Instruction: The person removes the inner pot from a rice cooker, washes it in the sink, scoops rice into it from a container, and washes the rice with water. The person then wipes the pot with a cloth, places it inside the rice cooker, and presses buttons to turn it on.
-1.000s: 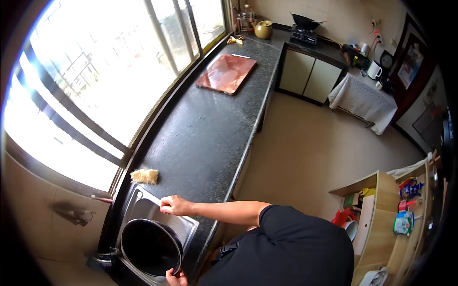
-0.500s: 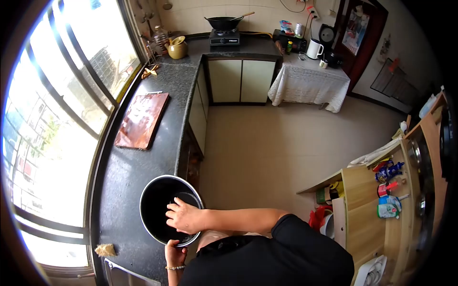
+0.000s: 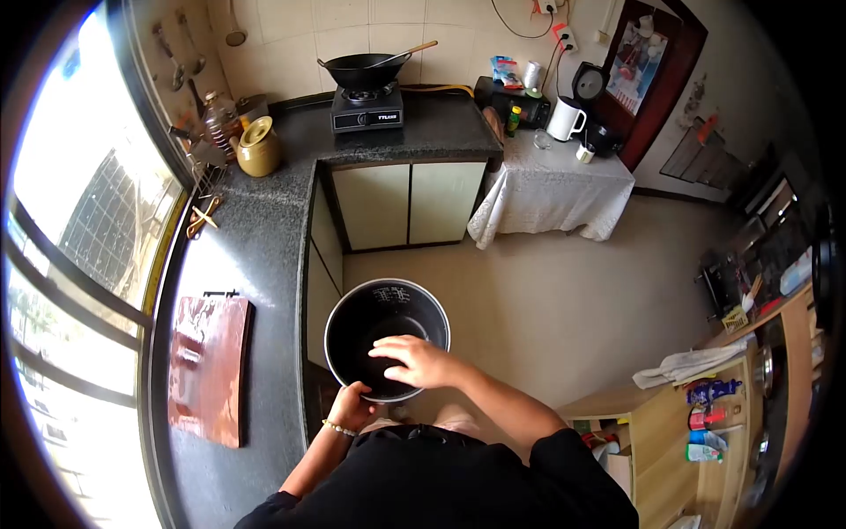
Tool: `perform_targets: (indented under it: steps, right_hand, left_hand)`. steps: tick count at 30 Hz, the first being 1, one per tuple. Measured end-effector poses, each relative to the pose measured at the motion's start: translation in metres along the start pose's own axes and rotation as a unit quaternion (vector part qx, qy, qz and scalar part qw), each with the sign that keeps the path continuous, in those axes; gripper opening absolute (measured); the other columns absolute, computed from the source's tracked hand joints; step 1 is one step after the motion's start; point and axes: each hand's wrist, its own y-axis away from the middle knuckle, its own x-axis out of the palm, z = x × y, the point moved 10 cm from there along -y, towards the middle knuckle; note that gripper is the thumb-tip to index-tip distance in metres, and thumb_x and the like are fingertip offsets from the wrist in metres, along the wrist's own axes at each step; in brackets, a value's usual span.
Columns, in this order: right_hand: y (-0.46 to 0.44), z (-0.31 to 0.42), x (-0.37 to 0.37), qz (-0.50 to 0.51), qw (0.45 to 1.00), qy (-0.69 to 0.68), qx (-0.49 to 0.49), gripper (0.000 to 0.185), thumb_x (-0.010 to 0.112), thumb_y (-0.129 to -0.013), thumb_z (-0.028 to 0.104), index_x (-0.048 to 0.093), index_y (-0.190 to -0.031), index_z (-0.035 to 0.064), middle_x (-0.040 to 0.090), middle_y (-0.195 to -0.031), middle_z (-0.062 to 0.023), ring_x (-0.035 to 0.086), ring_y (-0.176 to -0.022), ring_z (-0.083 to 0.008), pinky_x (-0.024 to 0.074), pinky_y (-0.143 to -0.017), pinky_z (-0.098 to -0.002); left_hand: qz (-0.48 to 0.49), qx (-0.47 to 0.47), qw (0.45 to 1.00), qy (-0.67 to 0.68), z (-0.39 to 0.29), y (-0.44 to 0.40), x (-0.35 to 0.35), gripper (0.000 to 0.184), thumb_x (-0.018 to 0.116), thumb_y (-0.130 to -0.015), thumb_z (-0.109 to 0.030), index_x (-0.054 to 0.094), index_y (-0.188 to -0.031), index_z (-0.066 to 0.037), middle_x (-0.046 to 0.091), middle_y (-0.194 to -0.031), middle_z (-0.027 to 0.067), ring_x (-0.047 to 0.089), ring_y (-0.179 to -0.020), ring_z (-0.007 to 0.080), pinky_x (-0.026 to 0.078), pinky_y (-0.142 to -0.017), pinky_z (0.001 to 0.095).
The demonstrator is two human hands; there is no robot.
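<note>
Kitchen, L-shaped: dark speckled bench (image 3: 273, 231) runs beside the window (image 3: 119, 176) on your left, then along the tiled wall (image 3: 291, 44) opposite you. You have the pot (image 3: 374, 319), dark inside with a pale rim, up in front of your body, mouth facing upward, over the floor (image 3: 520, 300) and just beside the front edge of the bench's long arm. Your left hand (image 3: 351, 406), a beaded bracelet (image 3: 339, 428) at its wrist, has its grip clamped on the near-left part of the rim. Your right hand (image 3: 412, 361) is at the mouth of the pot, grip loose, fingers apart; cannot tell whether their tips touch the inner wall. Reddish-brown board (image 3: 207, 370) lies flat on the bench, nearer the window edge than the front edge. Lidded yellow-brown jar (image 3: 258, 150) stands upright at the bench's inner corner. Along the far arm, against the wall edge, you have a black wok (image 3: 361, 72) on a stove (image 3: 367, 113), a wooden-handled utensil (image 3: 401, 55) leaning in it. White kettle (image 3: 565, 119) stands on the cloth-covered bench (image 3: 555, 194), beyond the far arm's right end.
</note>
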Motion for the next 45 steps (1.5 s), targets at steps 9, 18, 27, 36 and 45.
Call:
perform_targets:
  steps: [9, 18, 27, 36, 45]
  right_hand:
    - [-0.111, -0.313, -0.127, -0.237, 0.627, -0.713, 0.206, 0.017, 0.046, -0.085, 0.009, 0.054, -0.099, 0.0038, 0.060, -0.091, -0.0117, 0.059, -0.084, -0.0230, 0.0503, -0.077, -0.0370]
    - [-0.209, -0.698, -0.180, -0.423, 0.478, -0.660, 0.398, 0.027, 0.040, -0.081, 0.001, 0.041, -0.108, 0.0021, 0.052, -0.097, -0.0159, 0.056, -0.085, -0.0292, 0.0468, -0.083, -0.0455]
    - [-0.257, -0.775, -0.184, -0.432, 0.441, -0.718, 0.322, 0.023, 0.041, -0.064, -0.013, 0.055, -0.076, 0.0010, 0.059, -0.080, -0.0110, 0.056, -0.081, -0.0276, 0.0408, -0.090, -0.0467]
    - [-0.082, -0.708, -0.185, -0.264, 0.597, -0.496, 0.572, 0.021, 0.063, -0.078, 0.025, 0.048, -0.084, 0.0110, 0.045, -0.070, -0.0042, 0.047, -0.056, -0.0179, 0.0404, -0.042, -0.0288]
    - [0.037, -0.688, -0.341, -0.082, 0.730, 0.224, 0.640, 0.038, 0.057, -0.075, 0.011, 0.045, -0.109, 0.0020, 0.055, -0.100, -0.0174, 0.052, -0.097, -0.0335, 0.0403, -0.085, -0.0399]
  left_hand:
    - [-0.091, 0.031, 0.994, 0.059, -0.089, -0.142, 0.004, 0.016, 0.043, -0.073, -0.001, 0.045, -0.085, 0.009, 0.054, -0.066, 0.0172, 0.055, -0.049, 0.0281, 0.038, -0.035, 0.0304]
    - [-0.197, 0.082, 0.957, 0.196, -0.153, -0.244, 0.064, 0.013, 0.042, -0.073, 0.000, 0.048, -0.081, 0.007, 0.055, -0.069, 0.0169, 0.050, -0.048, 0.0245, 0.039, -0.039, 0.0306]
    - [-0.264, 0.093, 0.922, 0.268, -0.178, -0.267, 0.099, 0.013, 0.042, -0.071, -0.001, 0.048, -0.081, 0.007, 0.055, -0.066, 0.0163, 0.049, -0.044, 0.0241, 0.037, -0.037, 0.0290]
    - [-0.290, 0.087, 0.924, 0.234, -0.165, -0.275, 0.086, 0.016, 0.040, -0.071, 0.000, 0.047, -0.082, 0.009, 0.056, -0.068, 0.0174, 0.052, -0.046, 0.0244, 0.037, -0.034, 0.0288]
    - [-0.256, 0.001, 0.945, 0.202, -0.130, -0.306, 0.073, 0.022, 0.042, -0.071, -0.002, 0.047, -0.088, 0.011, 0.058, -0.067, 0.0192, 0.056, -0.047, 0.0258, 0.039, -0.034, 0.0281]
